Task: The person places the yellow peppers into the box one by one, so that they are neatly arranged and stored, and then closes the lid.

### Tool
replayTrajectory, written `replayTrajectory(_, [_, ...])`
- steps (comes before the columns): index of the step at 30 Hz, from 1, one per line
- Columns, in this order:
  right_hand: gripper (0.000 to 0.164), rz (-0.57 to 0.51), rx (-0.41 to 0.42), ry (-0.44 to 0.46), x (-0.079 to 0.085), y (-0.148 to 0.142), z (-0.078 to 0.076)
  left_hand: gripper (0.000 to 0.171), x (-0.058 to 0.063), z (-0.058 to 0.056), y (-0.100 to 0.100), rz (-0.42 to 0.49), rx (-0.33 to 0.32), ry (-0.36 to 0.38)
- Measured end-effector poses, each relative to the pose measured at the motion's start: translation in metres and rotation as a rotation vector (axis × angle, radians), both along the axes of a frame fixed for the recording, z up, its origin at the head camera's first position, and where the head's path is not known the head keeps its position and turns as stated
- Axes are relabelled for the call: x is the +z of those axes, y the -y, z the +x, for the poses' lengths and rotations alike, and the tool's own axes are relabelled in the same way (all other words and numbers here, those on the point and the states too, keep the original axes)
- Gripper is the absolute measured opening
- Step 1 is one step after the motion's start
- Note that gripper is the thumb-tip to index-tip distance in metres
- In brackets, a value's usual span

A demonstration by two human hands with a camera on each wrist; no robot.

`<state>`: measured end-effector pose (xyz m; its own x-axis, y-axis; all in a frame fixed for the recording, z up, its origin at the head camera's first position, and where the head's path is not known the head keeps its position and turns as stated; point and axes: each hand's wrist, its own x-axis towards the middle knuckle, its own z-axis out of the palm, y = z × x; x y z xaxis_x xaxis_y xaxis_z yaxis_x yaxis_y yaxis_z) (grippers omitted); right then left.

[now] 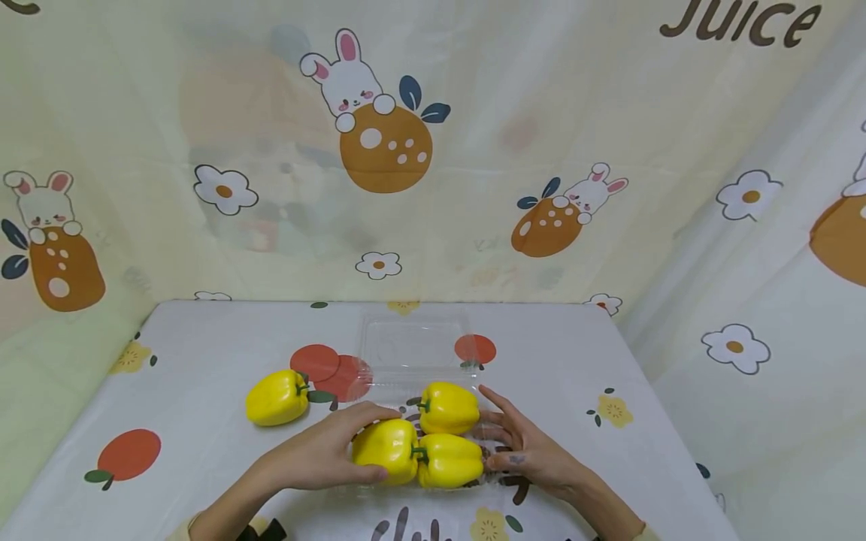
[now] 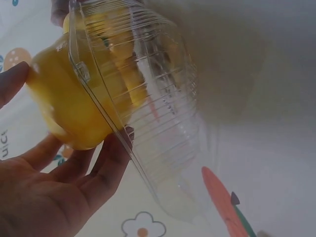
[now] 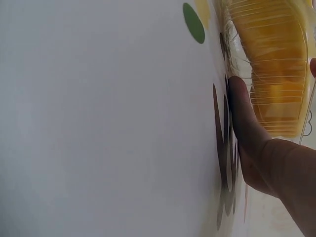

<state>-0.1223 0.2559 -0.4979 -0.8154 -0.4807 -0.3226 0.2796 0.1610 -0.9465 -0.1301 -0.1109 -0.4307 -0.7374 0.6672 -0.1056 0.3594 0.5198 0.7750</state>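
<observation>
Three yellow bell peppers sit at the clear plastic container: a left pepper (image 1: pixel 387 451), a back right pepper (image 1: pixel 449 408) and a front right pepper (image 1: pixel 451 460). My left hand (image 1: pixel 331 447) grips the left pepper, thumb on its near side and fingers on its far side. In the left wrist view this pepper (image 2: pixel 81 98) is partly behind the container's clear ribbed wall (image 2: pixel 158 98). My right hand (image 1: pixel 531 451) rests against the container's right side with fingers spread. Its thumb (image 3: pixel 244 106) lies along the outer wall in the right wrist view.
A further yellow bell pepper (image 1: pixel 276 398) lies on the table to the left. The container's clear lid (image 1: pixel 416 342) lies folded back behind the base. A patterned cloth (image 1: pixel 203 466) covers the table, and printed curtains (image 1: pixel 473 225) hang behind and at both sides.
</observation>
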Motion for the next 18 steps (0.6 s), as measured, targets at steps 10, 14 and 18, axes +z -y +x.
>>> replayTrajectory(10, [0.109, 0.001, 0.025, -0.015, 0.0004, -0.0004, -0.0009, 0.067, 0.0025, 0.0008, -0.002, -0.051, 0.011, -0.005])
replayTrajectory(14, [0.108, 0.008, 0.034, -0.016, 0.0002, -0.0025, -0.0022, 0.066, 0.0014, 0.0013, -0.0036, -0.072, 0.005, -0.032])
replayTrajectory(18, [0.107, 0.026, 0.039, -0.02, 0.0014, -0.0041, -0.0034, 0.069, -0.001, 0.0016, -0.0061, -0.106, 0.008, -0.039])
